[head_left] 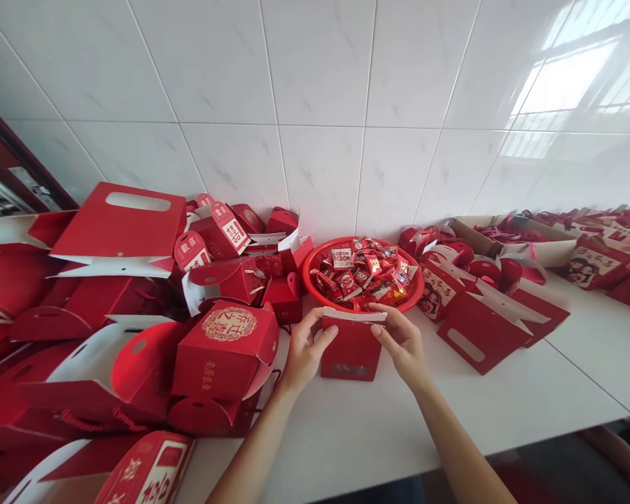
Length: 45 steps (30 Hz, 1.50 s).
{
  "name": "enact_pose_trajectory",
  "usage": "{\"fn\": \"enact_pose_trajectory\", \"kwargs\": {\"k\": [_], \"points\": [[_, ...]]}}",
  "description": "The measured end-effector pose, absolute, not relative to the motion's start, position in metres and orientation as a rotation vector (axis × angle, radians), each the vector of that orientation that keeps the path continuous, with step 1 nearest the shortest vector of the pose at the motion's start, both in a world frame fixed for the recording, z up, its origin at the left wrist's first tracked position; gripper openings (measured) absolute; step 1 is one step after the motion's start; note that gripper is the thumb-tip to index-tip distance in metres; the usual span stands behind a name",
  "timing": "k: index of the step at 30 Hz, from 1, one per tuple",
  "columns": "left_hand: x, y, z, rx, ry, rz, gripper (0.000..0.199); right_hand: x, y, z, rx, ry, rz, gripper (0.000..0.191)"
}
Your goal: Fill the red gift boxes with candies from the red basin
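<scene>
Box held by its top edge at lower centre

Box (351,353), red, stands at the lower centre of the frame, with a white edge along its top and a dull oblong mark low on its front. The left hand (304,355) is half curled at its left top corner, thumb on the near side and fingers round the rim, pinching the card. The right hand (405,344) mirrors it at the right top corner: thumb on the near side, index finger reaching over the rim, the two nearly closed on the card.

Just behind, at the centre of the frame, a red basket (307,276) holds a heap of wrapped sweets (365,274), mostly red. Both rest on a white table (341,434) against a tiled wall (320,70).

Left of the hands, a pile of red cartons (228,343) fills the frame down to its lower left corner, many with flaps up and some with gold or white print. Right of the basket lie more red packs (488,325), one tipped over with an oblong slot showing. Further toward the right edge, a cardboard tray (551,253) holds red and pink items, and packs with printed figures (591,264) sit beside it.
</scene>
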State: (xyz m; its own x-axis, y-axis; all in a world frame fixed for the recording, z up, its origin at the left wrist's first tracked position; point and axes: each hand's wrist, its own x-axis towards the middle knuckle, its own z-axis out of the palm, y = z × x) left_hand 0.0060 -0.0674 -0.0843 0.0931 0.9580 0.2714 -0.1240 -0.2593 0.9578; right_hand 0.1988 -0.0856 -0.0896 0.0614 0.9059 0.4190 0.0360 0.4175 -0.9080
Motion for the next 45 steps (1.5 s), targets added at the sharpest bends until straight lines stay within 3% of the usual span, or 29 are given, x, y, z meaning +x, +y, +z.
{"fn": "enact_pose_trajectory", "kwargs": {"k": [9, 14, 22, 28, 37, 45], "points": [[0.014, -0.057, -0.08, 1.419, 0.917, 1.476, 0.025, 0.198, -0.089, -0.093, -0.942, -1.524, 0.61, 0.032], [0.012, -0.058, -0.086, 1.411, 0.915, 1.496, 0.019, 0.198, -0.101, -0.102, -0.921, -1.568, 0.64, 0.052], [0.012, -0.061, -0.098, 1.308, 0.882, 1.459, 0.021, 0.198, -0.112, -0.105, -1.008, -1.52, 0.686, 0.036], [0.013, -0.063, -0.1, 1.312, 0.925, 1.433, 0.043, 0.199, -0.114, -0.098, -1.012, -1.53, 0.695, 0.036], [0.01, -0.067, -0.102, 1.389, 0.808, 1.484, 0.02, 0.185, -0.117, -0.087, -1.127, -1.386, 0.639, 0.025], [0.009, -0.073, -0.094, 1.415, 0.858, 1.342, 0.021, 0.198, -0.12, -0.088, -1.116, -1.504, 0.701, 0.024]]}}
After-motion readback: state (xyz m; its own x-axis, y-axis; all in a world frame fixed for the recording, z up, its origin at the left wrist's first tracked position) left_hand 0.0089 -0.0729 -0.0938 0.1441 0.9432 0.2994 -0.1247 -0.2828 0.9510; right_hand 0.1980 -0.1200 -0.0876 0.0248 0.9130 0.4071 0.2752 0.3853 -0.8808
